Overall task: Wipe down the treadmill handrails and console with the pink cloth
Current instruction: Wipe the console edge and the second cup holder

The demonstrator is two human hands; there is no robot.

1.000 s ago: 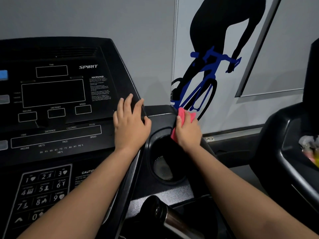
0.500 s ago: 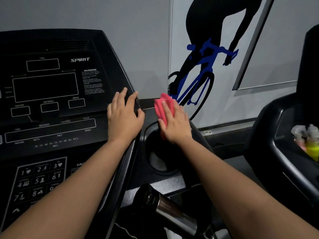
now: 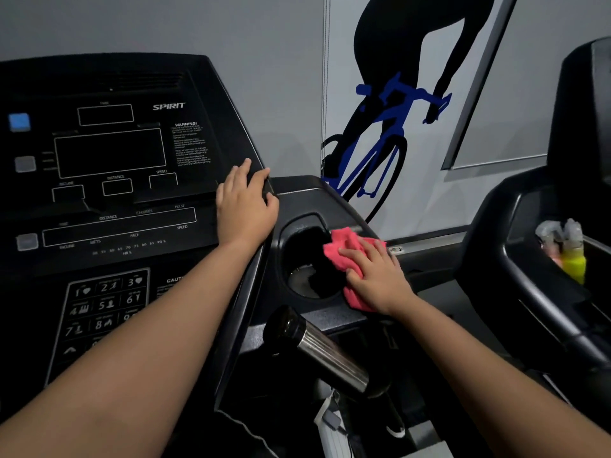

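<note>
While under flat right hand (image 3: 377,276), pink cloth (image 3: 340,251) lengthwise near-to-far along cupholder rim (image 3: 281,256); left hand (image 3: 244,206) flat.

place: gym | evidence: SPIRIT treadmill console (image 3: 109,180) with speed, incline, pulse readouts | second black machine (image 3: 515,292) at right | cyclist silhouette graphic (image 3: 380,143) on grey wall (image 3: 281,61)

The pink cloth (image 3: 344,251) is crumpled and pressed by the right hand (image 3: 380,276) onto the right rim of the cup holder (image 3: 299,226) in the black console (image 3: 115,153), whose screens are dark. A steel-sleeved handrail (image 3: 327,353) is seen tilted just below.
</note>
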